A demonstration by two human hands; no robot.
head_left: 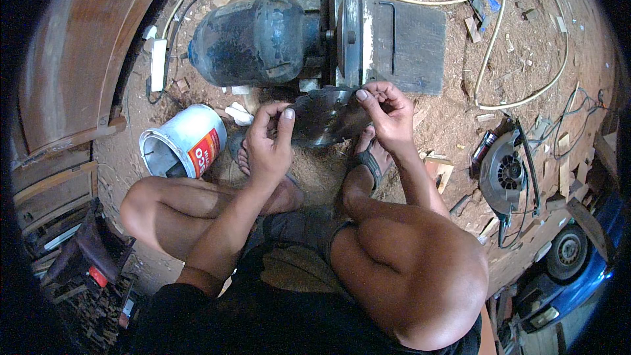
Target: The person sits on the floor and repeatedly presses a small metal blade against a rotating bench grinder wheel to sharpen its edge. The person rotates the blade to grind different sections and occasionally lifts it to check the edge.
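Note:
A dark, toothed circular saw blade point(330, 118) is stretched between my two hands, tilted, just in front of the machine. My left hand point(271, 133) pinches its left edge between thumb and fingers. At the opposite edge, my right hand point(386, 110) grips it the same way. Right beyond the blade lies a blue, worn electric motor point(246, 41) joined to a bench grinder-like machine with a metal plate point(353, 33) and a flat grey board point(417, 46). The blade's lower middle hangs over the ground between my feet.
A white bucket point(152, 137) lies tipped at my left, beside a white power strip point(158, 66). To the right are a handheld circular saw point(505, 174), a pale hose point(490, 69) and wood scraps on sawdust. A wooden panel point(79, 46) stands far left; a blue vehicle point(572, 283) is lower right.

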